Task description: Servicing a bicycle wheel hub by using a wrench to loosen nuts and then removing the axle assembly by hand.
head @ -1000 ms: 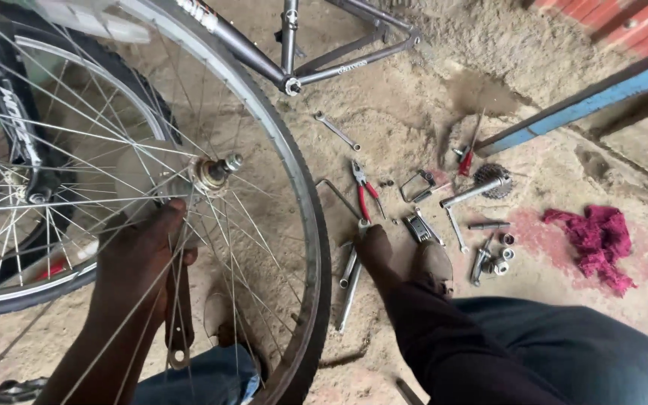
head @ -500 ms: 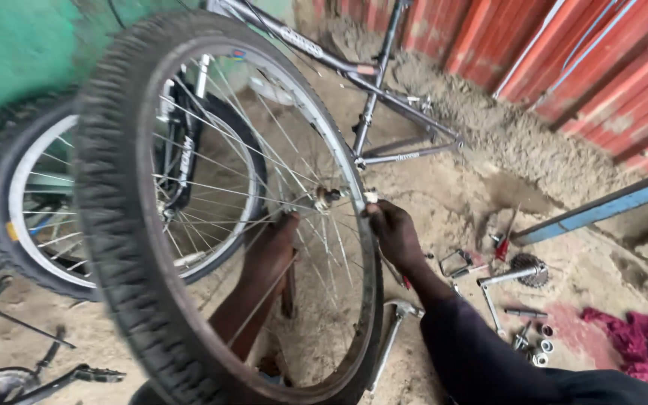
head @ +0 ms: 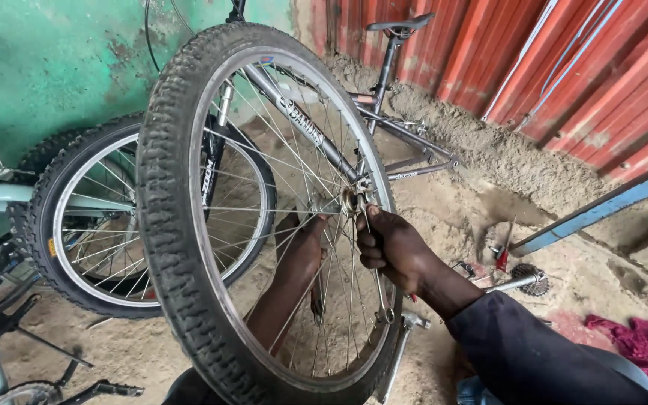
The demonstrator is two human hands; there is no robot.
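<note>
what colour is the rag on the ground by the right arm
Magenta pink rag, seen in the head view at lower right.

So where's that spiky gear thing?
In the head view, the toothed sprocket lies on the sandy ground to the right, just past the right hand, near the red-handled tool and below the blue bar.

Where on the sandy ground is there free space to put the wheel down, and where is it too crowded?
Bare sand lies between the blue bar and the grey bike frame by the red wall. It is crowded near the sprocket, red-handled tool and red rag, and at left around the second wheel.
</note>
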